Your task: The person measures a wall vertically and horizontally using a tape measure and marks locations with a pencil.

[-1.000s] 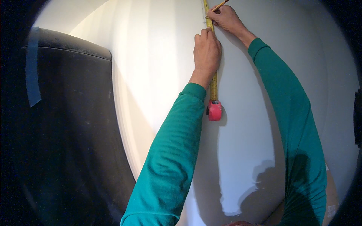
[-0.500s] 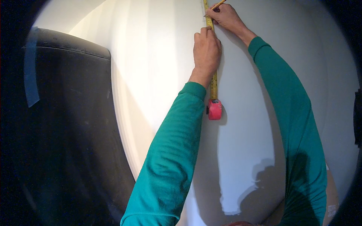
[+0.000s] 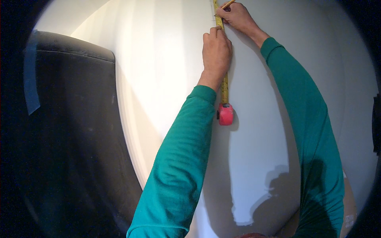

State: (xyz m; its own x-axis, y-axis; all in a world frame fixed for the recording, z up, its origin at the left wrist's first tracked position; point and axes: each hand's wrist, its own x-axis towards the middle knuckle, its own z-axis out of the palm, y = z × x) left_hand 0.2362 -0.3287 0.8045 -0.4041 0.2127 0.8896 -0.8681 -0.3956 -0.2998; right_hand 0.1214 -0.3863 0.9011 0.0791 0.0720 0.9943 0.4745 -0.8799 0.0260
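A tape measure with a red case [image 3: 226, 115] hangs against the white wall, its yellow blade [image 3: 225, 89] drawn out upward past the top of the view. My left hand [image 3: 217, 51] is closed over the blade above the case, pressing it to the wall; the fingertips are partly hidden. Higher up, my right hand [image 3: 238, 19] pinches a pencil [image 3: 227, 4] with its tip at the left side of the blade. Faint pencil marks show on the wall beside that tip.
On the left stands a large black panel-like object [image 3: 75, 119] with a strip of blue tape [image 3: 30, 79] near its top corner. A brown cardboard piece [image 3: 348, 206] is at the lower right. Shadows of my arms and head fall on the wall [image 3: 258, 150].
Almost nothing differs. The whole view has shifted very slightly, and both hands keep their places at the tape measure, the right one with the pencil.
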